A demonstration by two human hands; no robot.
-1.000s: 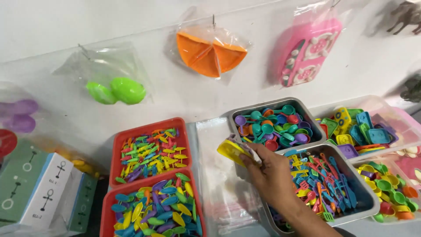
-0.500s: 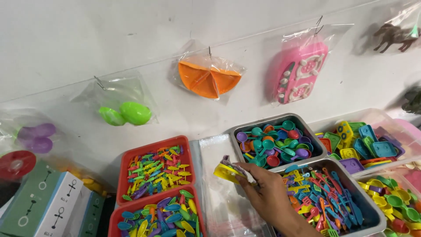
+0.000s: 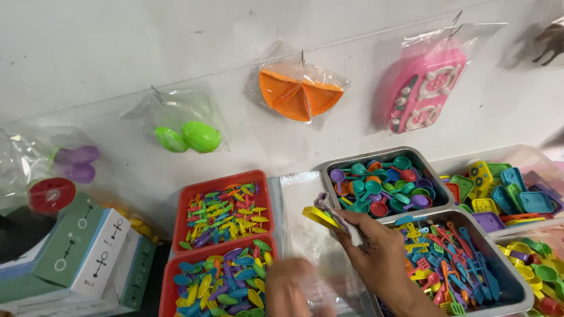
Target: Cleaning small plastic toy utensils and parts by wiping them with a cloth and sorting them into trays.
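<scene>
My right hand (image 3: 380, 257) is closed around a small bundle of plastic toy pieces (image 3: 326, 212), yellow with a purple bit and a white end. It holds them above a clear plastic bag (image 3: 306, 192) that lies between the red trays and the metal trays. My left hand (image 3: 298, 285) shows as a blur at the bottom edge, low over the same bag and next to the lower red tray (image 3: 167, 291). Whether it holds anything is hidden by the blur.
Two red trays hold coloured picks (image 3: 223, 212) and leaf-shaped pieces. Metal trays hold toy spoons (image 3: 376, 189) and toy utensils (image 3: 452, 258). Clear bins of toy parts (image 3: 505, 191) stand at the right. Bagged toys hang on the white wall (image 3: 299, 94). Boxes (image 3: 88, 258) sit at the left.
The view has tilted down a little and moved closer. My left hand has come into view at the bottom. My right hand still holds the yellow pieces over the bag.
</scene>
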